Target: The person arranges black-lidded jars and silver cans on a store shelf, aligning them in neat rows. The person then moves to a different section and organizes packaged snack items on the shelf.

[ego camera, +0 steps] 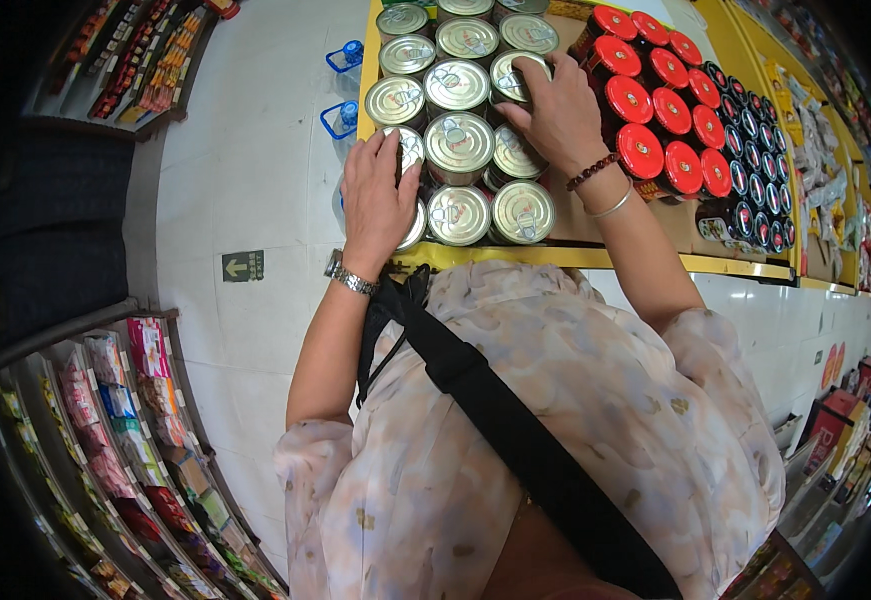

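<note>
Rows of pull-tab tin cans stand on a yellow-edged display table in front of me, some apparently stacked. My left hand rests on a can at the left edge of the group, its fingers over the lid and side. With thumb and fingers spread around its rim, my right hand grips another can farther back. Whether either can is lifted, I cannot tell. Red-lidded jars stand just right of my right hand, and dark-lidded jars are beyond them.
The table's yellow front edge runs close to my body. Large bottles with blue handles stand on the floor to the left. Shelves of packaged goods line the far left, and bagged goods lie at the right.
</note>
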`<state>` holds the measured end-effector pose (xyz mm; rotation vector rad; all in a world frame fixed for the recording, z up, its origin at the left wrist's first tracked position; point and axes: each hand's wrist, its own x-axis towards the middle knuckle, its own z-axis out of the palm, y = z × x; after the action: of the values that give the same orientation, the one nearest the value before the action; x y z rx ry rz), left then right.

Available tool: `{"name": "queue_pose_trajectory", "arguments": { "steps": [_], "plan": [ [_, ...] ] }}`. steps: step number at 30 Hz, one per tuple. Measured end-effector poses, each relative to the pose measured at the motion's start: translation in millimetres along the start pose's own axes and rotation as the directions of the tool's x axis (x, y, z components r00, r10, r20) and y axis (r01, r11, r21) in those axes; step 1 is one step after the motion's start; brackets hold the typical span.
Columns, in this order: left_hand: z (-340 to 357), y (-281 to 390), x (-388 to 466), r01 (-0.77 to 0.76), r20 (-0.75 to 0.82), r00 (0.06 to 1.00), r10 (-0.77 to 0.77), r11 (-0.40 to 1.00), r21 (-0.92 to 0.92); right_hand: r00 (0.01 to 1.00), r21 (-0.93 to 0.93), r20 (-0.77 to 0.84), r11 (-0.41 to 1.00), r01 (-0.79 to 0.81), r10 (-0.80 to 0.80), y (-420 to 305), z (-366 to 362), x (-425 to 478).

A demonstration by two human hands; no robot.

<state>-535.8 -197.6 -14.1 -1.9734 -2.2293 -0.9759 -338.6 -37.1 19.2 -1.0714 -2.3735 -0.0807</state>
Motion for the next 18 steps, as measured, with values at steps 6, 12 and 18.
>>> {"name": "queue_pose_trajectory", "arguments": {
  "steps": [6, 12, 18],
  "plan": [
    [2, 4, -1, 0.018, -0.014, 1.000, -0.017, 0.999, 0.052, 0.997, 0.026, 0.061, 0.999, -0.040, 0.038, 2, 6, 6],
    [7, 4, -4, 0.009, -0.046, 0.999, -0.001, 0.986, 0.166, 0.996, 0.273, 0.057, 0.959, -0.075, 0.062, 20, 4, 8],
    [7, 7, -5, 0.052, -0.030, 0.998, -0.047, 0.981, 0.186, 0.947, 0.734, 0.263, 0.600, -0.320, 0.183, 20, -37, 8]
  ]
}}
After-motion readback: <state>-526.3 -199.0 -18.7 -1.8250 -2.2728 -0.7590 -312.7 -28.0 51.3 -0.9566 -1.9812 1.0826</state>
